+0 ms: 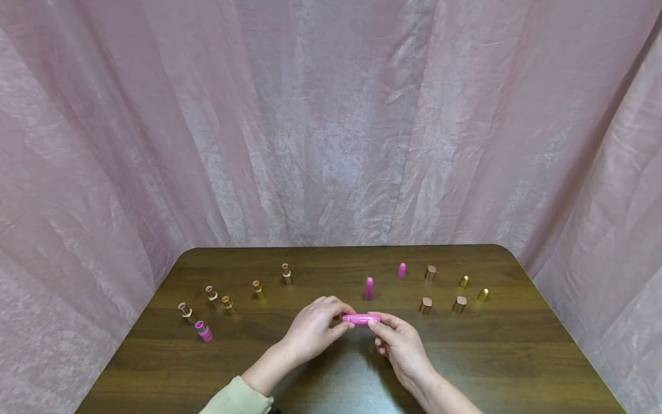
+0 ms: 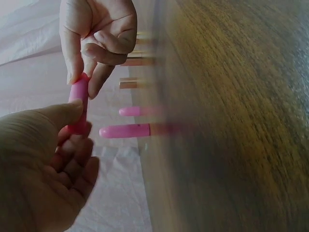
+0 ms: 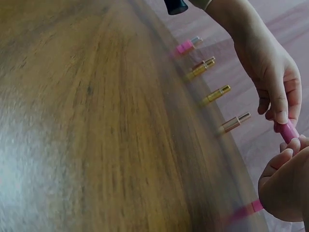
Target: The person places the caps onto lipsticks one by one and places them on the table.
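Observation:
A pink lipstick tube (image 1: 361,319) lies level between the two hands, above the front middle of the table. My left hand (image 1: 316,328) pinches its left end between thumb and fingers. At the other end, the thumb and forefinger of my right hand (image 1: 405,348) grip it. Seen from the left wrist, the tube (image 2: 79,91) looks whole, though fingertips cover both its ends. Just beyond the hands a closed pink lipstick (image 1: 369,288) stands upright. A loose pink cap (image 1: 401,269) is behind it to the right.
Uncapped lipstick bases stand at left: a pink one (image 1: 204,331), gold ones (image 1: 258,290) and rose-gold ones (image 1: 287,274). At right are rose-gold caps (image 1: 426,305) and gold caps (image 1: 483,295). A pink curtain (image 1: 331,126) hangs behind the brown wooden table (image 1: 155,362).

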Action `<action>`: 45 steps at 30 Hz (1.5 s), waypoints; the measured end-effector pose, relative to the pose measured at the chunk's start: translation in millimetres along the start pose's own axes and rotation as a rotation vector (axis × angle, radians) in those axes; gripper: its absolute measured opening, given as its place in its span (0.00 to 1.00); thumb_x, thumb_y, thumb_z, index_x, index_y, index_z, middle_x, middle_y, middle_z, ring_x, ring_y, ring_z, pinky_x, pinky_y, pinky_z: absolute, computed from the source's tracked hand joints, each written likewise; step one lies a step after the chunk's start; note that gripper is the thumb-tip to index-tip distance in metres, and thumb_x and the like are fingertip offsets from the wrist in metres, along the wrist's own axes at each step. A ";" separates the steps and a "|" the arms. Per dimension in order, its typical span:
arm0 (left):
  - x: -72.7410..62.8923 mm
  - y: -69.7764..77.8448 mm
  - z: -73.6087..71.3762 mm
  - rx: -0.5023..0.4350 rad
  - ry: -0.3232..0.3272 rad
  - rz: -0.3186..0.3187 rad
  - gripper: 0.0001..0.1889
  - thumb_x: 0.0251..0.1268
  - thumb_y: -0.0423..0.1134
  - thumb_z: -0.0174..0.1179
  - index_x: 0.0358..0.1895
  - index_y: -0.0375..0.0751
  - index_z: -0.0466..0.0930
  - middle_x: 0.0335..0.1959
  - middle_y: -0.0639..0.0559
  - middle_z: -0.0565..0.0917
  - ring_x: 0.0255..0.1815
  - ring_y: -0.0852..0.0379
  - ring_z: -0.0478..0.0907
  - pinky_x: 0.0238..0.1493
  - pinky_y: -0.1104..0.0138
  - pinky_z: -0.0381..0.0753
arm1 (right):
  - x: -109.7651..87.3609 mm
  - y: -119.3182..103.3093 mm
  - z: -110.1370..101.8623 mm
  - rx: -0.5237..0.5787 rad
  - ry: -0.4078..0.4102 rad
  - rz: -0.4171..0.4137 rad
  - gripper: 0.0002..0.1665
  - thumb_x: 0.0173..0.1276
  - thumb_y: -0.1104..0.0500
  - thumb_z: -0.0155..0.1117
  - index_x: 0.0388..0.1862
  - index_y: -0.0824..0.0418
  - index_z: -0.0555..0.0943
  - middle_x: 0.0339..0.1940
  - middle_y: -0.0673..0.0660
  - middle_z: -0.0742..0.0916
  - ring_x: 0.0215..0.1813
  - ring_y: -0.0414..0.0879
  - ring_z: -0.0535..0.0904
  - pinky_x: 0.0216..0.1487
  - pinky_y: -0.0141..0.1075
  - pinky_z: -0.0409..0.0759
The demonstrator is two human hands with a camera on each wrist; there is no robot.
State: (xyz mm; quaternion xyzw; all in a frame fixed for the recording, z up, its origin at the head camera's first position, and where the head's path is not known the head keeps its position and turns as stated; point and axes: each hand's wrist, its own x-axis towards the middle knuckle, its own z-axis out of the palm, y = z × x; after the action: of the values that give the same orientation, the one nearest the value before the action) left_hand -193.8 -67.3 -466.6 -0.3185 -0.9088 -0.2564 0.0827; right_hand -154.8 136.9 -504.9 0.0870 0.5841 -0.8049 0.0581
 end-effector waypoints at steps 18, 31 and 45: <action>3.0 -2.5 15.4 0.155 -0.023 0.062 0.11 0.60 0.50 0.73 0.44 0.56 0.88 0.37 0.66 0.83 0.38 0.65 0.76 0.41 0.68 0.76 | 2.5 -6.0 -0.4 -0.314 -0.030 -0.267 0.16 0.62 0.65 0.76 0.49 0.67 0.86 0.37 0.59 0.88 0.33 0.42 0.81 0.32 0.30 0.78; 15.8 -21.3 21.9 -0.012 -0.047 -0.106 0.07 0.60 0.44 0.73 0.40 0.57 0.85 0.32 0.67 0.82 0.35 0.64 0.78 0.36 0.67 0.76 | 2.5 -21.0 -17.8 -0.542 -0.063 -0.356 0.09 0.67 0.62 0.73 0.45 0.59 0.88 0.36 0.51 0.87 0.32 0.41 0.79 0.35 0.31 0.78; 39.2 -43.4 29.0 -0.173 -0.034 -0.300 0.11 0.60 0.43 0.73 0.43 0.48 0.84 0.36 0.59 0.83 0.37 0.61 0.80 0.39 0.64 0.77 | 6.8 -28.9 -58.2 -1.181 -0.007 -0.489 0.06 0.68 0.56 0.72 0.43 0.48 0.88 0.34 0.33 0.82 0.35 0.32 0.76 0.40 0.34 0.77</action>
State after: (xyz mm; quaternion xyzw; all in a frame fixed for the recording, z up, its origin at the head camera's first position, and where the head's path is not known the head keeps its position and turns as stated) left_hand -251.2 -60.1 -497.1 -0.1895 -0.9219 -0.3379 0.0002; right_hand -162.9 201.2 -497.1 -0.0982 0.9320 -0.3378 -0.0874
